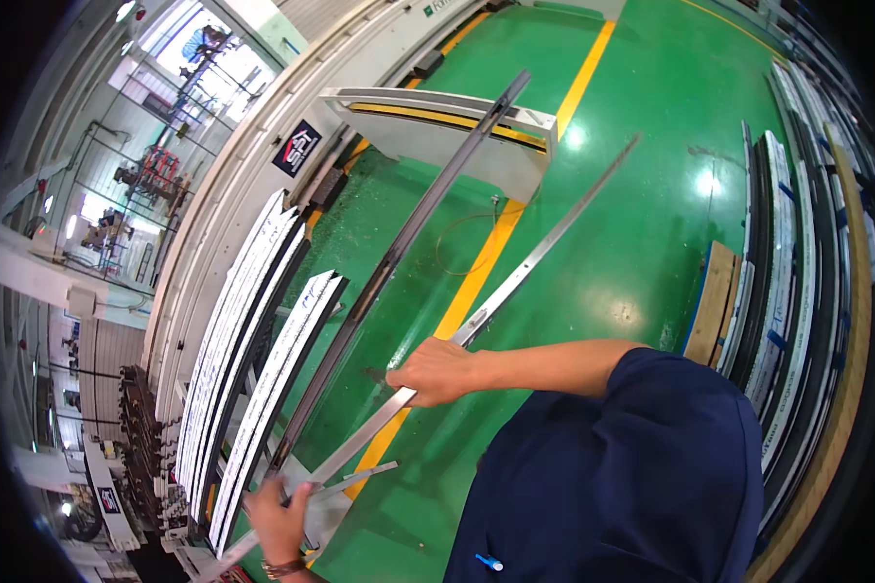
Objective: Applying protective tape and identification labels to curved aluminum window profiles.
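Note:
A long silver metal bar [536, 255] with holes and slots along its upper half slants across the view, from far right to near left. My right hand [433, 372] is closed around its middle. Lower down, my left hand [277, 520] lies over the bar near its near end, thumb and fingers curled about it; the fingertips are partly hidden. Beside the bar, a long dark grey metal profile [413, 228] runs nearly parallel. Its far end rests on a white support arm [496, 160], and its near end lies by my left fingers.
Two stacks of white-and-black profiles [233, 340] stand left of the dark profile, against a long pale machine [199, 185]. On the right, a rack holds many long profiles [802, 243] and wooden boards [715, 301]. A thin cable loop [440, 255] lies on the green floor [642, 233] by a yellow line [476, 277].

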Demonstrator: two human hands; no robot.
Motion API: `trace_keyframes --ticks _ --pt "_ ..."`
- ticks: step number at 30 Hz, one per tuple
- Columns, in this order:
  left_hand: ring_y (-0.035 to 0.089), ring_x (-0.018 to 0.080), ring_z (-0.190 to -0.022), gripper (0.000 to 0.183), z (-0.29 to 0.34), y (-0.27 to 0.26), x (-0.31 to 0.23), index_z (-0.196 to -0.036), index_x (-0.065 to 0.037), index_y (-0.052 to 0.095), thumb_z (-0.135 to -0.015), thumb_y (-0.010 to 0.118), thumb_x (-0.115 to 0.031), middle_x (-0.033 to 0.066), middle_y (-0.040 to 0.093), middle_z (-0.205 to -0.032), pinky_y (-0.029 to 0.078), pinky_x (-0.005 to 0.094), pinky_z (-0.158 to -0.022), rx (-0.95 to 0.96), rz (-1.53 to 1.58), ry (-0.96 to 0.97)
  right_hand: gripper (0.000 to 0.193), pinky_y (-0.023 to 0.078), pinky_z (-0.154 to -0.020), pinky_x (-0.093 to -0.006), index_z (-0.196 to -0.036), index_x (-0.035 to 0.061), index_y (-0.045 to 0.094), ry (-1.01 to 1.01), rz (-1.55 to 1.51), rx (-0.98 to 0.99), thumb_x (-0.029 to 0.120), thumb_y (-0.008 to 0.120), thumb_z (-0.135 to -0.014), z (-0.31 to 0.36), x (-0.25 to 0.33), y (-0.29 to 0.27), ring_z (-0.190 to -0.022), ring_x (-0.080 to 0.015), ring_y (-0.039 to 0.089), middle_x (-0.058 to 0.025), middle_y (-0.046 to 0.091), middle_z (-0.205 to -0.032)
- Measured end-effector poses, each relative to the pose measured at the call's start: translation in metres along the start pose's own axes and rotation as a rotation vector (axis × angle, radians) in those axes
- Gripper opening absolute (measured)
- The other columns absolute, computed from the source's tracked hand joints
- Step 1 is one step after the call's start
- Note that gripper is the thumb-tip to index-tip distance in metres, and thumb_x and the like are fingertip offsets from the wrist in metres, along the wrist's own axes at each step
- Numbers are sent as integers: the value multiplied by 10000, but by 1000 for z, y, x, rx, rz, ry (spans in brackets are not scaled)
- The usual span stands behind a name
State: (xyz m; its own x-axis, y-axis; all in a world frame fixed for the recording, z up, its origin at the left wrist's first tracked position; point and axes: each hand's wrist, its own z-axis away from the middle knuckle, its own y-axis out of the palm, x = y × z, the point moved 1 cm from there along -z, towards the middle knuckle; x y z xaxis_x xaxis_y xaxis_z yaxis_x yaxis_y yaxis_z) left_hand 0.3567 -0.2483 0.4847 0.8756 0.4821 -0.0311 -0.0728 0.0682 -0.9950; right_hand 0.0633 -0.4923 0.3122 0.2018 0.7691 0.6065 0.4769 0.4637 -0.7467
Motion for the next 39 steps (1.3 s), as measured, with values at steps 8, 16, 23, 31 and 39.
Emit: trace_keyframes --ticks 8,16,23,31,39 --pt "480 312 -546 604 -41 159 84 -710 7 578 -740 986 -438 125 555 -611 394 458 -550 -151 157 22 216 507 -583 -538 -868 108 674 106 41 102 252 788 -754 -61 -48 43 -716 -383 706 -106 679 -702" --pt "572 338 -641 611 -127 237 188 -669 -114 538 -638 998 -516 43 561 -626 404 497 -633 -439 43 99 123 495 -791 -488 -867 115 705 117 83 -28 126 769 -762 -186 -69 138 -906 -334 690 -64 710 -869" --pt "603 303 -716 531 -191 247 258 -786 -109 653 -650 989 -497 41 630 -717 445 442 -750 -475 31 130 100 418 -829 -428 -831 140 691 159 62 -80 95 764 -779 -268 -70 196 -909 -273 622 -26 645 -841" --pt "605 295 -759 520 -234 273 276 -820 -109 686 -661 979 -508 33 651 -750 415 444 -843 -471 92 85 134 396 -813 -438 -782 162 666 236 102 -44 93 780 -773 -304 -96 226 -896 -251 606 -1 619 -814" --pt "631 312 -753 532 -269 318 293 -807 -106 725 -657 976 -550 49 679 -731 434 481 -829 -418 110 4 122 405 -867 -450 -776 179 684 264 57 -26 99 777 -780 -328 -138 267 -938 -242 607 20 644 -855"
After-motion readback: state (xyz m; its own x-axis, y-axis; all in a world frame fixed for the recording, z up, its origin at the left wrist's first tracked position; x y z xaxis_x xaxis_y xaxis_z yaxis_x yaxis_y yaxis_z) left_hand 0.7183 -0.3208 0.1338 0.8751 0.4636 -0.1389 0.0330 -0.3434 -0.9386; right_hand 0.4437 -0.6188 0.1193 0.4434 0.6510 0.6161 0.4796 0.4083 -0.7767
